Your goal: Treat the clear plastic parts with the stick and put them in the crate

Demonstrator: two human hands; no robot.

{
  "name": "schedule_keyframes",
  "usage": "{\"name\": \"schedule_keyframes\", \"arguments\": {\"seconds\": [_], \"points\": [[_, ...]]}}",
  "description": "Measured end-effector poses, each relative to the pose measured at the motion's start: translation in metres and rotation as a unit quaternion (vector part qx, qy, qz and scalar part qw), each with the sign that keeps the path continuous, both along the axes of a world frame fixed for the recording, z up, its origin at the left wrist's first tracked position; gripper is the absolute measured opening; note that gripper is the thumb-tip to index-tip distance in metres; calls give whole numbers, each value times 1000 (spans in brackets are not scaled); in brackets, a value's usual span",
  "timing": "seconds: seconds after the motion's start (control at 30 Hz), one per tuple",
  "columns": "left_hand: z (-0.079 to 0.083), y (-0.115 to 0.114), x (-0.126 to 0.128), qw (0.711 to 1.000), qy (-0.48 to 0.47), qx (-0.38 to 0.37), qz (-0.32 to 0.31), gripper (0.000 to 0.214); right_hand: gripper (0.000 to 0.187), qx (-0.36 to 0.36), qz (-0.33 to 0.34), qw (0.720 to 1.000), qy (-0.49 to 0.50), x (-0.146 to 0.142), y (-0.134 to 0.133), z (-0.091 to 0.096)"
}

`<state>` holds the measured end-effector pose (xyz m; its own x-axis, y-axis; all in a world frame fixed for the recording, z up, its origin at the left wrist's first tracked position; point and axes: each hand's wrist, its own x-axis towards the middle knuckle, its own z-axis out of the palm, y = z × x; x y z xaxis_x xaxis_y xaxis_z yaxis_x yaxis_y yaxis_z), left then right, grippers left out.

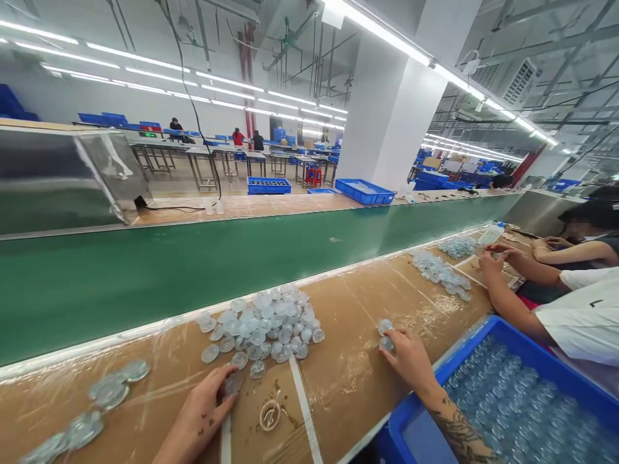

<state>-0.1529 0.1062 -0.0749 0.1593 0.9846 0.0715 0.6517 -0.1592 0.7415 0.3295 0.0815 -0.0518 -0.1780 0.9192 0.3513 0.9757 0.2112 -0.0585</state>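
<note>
My left hand [209, 407] is closed around a transparent plastic disc [235, 383] at the near edge of a heap of similar pieces [265, 322]. My right hand [411, 361] pinches a transparent round piece [387, 344] between thumb and fingers, low over the brown tabletop. Just beyond its fingertips sits another such round piece [385, 326]. Between the hands, a small ring-shaped dish [269, 415] with a thin stick in it rests on the table. Stacked larger transparent discs [109, 391] lie at the far left.
A blue crate [488, 322] holding rows of transparent pieces stands under my right forearm. Behind the table runs a green conveyor belt [193, 264]. At the right, a co-worker's hands [496, 258] work near more heaps [440, 274]. A blue tray [365, 191] sits beyond the belt.
</note>
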Motion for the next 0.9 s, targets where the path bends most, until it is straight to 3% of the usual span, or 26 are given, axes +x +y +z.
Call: {"name": "schedule_keyframes", "arguments": {"seconds": [0.07, 0.13, 0.27, 0.37, 0.43, 0.5, 0.63, 0.73, 0.9], "points": [[11, -7, 4, 999, -30, -19, 17, 44, 34, 33, 24, 999, 25, 6, -1, -2], [21, -16, 6, 991, -117, -52, 39, 40, 41, 82, 54, 993, 62, 7, 1, 0], [33, -35, 12, 922, -363, -129, 50, 44, 49, 123, 96, 971, 181, -23, 9, 18], [38, -44, 20, 877, -455, -148, 36, 49, 52, -2, 182, 936, 303, -85, 12, 31], [40, -48, 27, 859, -493, -135, 26, 49, 53, -118, 260, 890, 356, -134, 14, 33], [42, -51, 33, 842, -526, -120, 24, 47, 46, -190, 309, 857, 366, -176, 17, 31], [45, -64, 39, 817, -566, -98, 56, 44, 9, -256, 311, 873, 274, -220, 25, 24], [50, -74, 44, 813, -572, -73, 83, 43, 21, -265, 309, 883, 236, -224, 27, 24], [48, -79, 53, 806, -578, -57, 115, 47, 16, -245, 337, 887, 201, -216, 24, 21]]}}
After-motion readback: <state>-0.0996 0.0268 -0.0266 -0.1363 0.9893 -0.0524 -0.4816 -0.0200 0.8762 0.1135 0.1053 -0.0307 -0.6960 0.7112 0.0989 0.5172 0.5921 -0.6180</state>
